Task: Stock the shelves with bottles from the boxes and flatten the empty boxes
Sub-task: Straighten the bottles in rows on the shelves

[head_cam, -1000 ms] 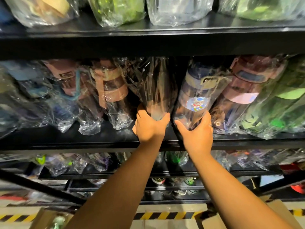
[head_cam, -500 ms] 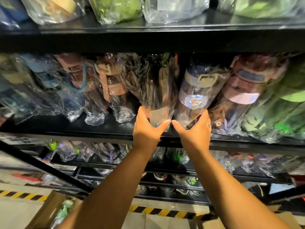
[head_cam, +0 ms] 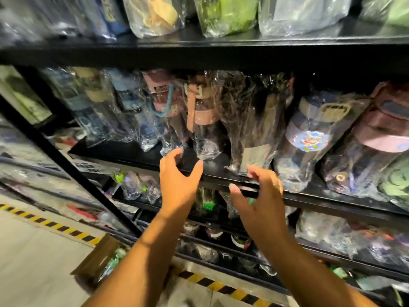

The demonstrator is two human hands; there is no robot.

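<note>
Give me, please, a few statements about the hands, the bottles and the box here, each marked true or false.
1. Neither the left hand nor the right hand grips a bottle. True.
2. The dark wrapped bottle lies on the floor. False: it stands on the middle shelf.
3. The sticker bottle sits right of the dark wrapped bottle. True.
4. The cardboard box is flattened. False: it stands open on the floor with wrapped items inside.

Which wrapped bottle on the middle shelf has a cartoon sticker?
The dark bottle with the tan clasp, left of the pink-banded bottle; no other shows one.
</note>
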